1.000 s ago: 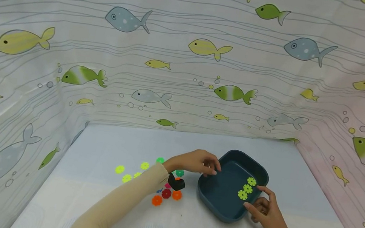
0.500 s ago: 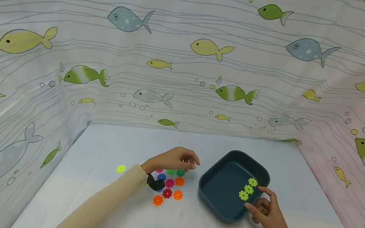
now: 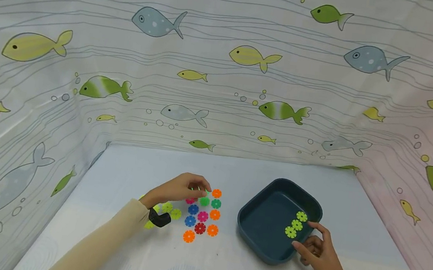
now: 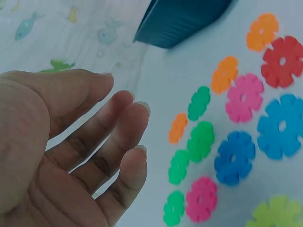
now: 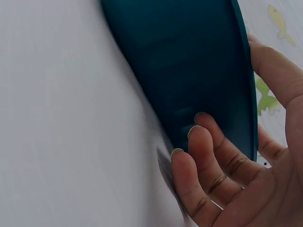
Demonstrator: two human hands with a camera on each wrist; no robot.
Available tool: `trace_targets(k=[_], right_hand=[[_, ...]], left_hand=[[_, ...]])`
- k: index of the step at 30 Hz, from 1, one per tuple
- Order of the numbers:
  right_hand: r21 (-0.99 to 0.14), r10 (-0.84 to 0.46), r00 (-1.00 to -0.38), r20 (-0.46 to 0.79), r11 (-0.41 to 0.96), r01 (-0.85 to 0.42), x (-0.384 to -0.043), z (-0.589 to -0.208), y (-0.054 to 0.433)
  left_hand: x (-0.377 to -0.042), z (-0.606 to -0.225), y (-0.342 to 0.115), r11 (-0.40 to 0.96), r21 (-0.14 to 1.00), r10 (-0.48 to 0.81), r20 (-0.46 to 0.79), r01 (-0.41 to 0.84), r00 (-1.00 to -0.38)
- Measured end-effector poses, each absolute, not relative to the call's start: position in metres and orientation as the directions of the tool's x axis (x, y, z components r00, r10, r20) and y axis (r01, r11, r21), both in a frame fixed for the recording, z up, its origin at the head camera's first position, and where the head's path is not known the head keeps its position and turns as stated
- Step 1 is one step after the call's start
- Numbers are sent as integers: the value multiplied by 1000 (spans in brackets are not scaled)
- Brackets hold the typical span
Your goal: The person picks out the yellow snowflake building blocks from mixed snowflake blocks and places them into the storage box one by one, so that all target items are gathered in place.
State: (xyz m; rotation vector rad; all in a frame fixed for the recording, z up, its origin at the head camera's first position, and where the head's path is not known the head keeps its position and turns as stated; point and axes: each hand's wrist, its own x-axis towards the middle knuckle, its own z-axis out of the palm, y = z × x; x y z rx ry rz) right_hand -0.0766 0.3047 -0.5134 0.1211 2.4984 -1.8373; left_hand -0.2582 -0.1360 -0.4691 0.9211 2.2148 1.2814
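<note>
My left hand (image 3: pixel 183 189) hovers over the far side of a group of flower-shaped plastic discs (image 3: pixel 203 216), fingers loosely bent. In the left wrist view nothing is between its thumb and fingers, and green discs (image 4: pixel 201 141) lie just beyond the fingertips. At the right, my right hand (image 3: pixel 317 253) holds the near right side of a dark blue basin (image 3: pixel 264 224). The right wrist view shows the thumb at the basin's rim and bent fingertips (image 5: pixel 199 139) against its outer wall. Inside the basin lie 3 yellow-green discs (image 3: pixel 296 225) in a row.
Orange discs (image 3: pixel 212 230), blue discs (image 3: pixel 191 220) and a red disc (image 3: pixel 199 228) lie flat on the white cloth. Several yellow-green discs (image 3: pixel 175 214) are partly hidden under my left wrist. A fish-patterned curtain (image 3: pixel 221 99) encloses the back and sides.
My left hand has moved left from above the basin's left rim to over the green and pink discs. My right hand stays on the basin, and its discs lie as before.
</note>
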Motion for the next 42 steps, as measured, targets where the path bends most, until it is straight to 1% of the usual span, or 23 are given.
trace_targets(k=[6,12,20,30,42], right_hand=[[-953,38,-997,-66,293,74,-78,-516,304],[-956,37,-997,-68,282,75,-77,-517,302],[-959,26,-997,-72,274,76,-76,-517,302],[-958,22,-995,-95,271,98,-76,-513,303],[-955,18,-995,-95,279,97,-76,-512,306]], left_hand=[[-254,-475,-162,427,840,678,-52,336,-733],[-248,-482,-186,444,840,655,-67,312,-753],[-237,-491,-210,493,827,589,-90,269,-803],[-224,-497,-238,524,819,520,-88,235,-850],[-211,-504,-263,569,789,454,-64,234,-889]])
